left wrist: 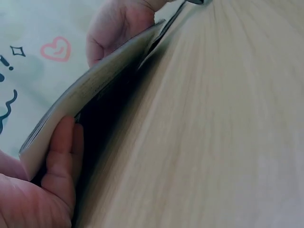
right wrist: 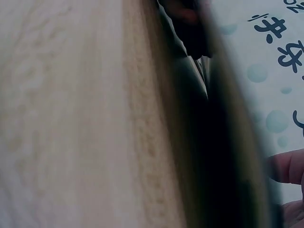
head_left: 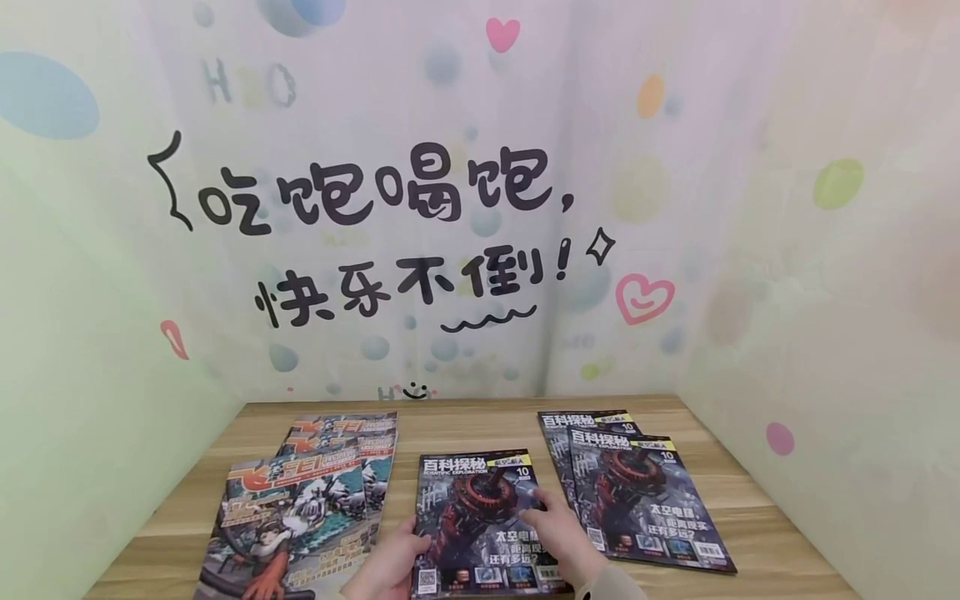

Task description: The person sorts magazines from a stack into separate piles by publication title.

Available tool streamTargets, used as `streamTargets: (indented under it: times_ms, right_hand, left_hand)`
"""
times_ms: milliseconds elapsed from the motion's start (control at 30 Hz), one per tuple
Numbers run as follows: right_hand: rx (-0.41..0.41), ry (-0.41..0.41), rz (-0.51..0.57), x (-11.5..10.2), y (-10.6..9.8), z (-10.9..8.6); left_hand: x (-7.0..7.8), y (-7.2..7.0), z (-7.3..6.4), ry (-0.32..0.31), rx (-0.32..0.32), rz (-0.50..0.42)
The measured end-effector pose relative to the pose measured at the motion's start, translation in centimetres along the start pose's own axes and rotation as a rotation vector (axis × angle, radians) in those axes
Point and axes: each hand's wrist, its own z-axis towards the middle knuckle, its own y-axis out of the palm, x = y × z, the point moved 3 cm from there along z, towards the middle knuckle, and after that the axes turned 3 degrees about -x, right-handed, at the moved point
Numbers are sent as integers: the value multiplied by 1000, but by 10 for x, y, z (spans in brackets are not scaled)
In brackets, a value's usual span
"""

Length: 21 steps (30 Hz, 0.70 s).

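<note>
A dark magazine (head_left: 468, 517) with a red ring-shaped machine on its cover is in the middle of the head view, between both hands. My left hand (head_left: 390, 562) grips its left edge; in the left wrist view the fingers (left wrist: 61, 147) lie curled beneath it. At the right edge my right hand (head_left: 566, 537) holds the magazine, its thumb over the cover. The left wrist view shows the magazine (left wrist: 95, 78) tilted, with a dark gap between it and the table. The right hand's underside fingers are hidden.
Several overlapping magazines with an orange-clad figure (head_left: 292, 525) lie at the left of the wooden table (head_left: 465, 425). Two magazines matching the held one, the nearer magazine (head_left: 652, 508) overlapping the farther (head_left: 555, 433), lie at the right. A patterned curtain (head_left: 420, 100) hangs behind.
</note>
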Motion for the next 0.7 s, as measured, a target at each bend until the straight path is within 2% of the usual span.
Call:
streamTargets:
  times_ms: [67,300,533,700]
  right_hand:
    - [-5,10,11,0,0,-1]
    - [41,-41,25,-2,-1,-3]
    - [88,-67,85,-2,-5,-2]
    - [111,5,140,0,-9,0]
  left_hand:
    - [-1,-2,1,-16,1,-35]
    - [0,-5,1,-95,63,-124]
    - [0,-8,-1,-43,55,-55]
    - [1,-8,-1,-43,80,-45]
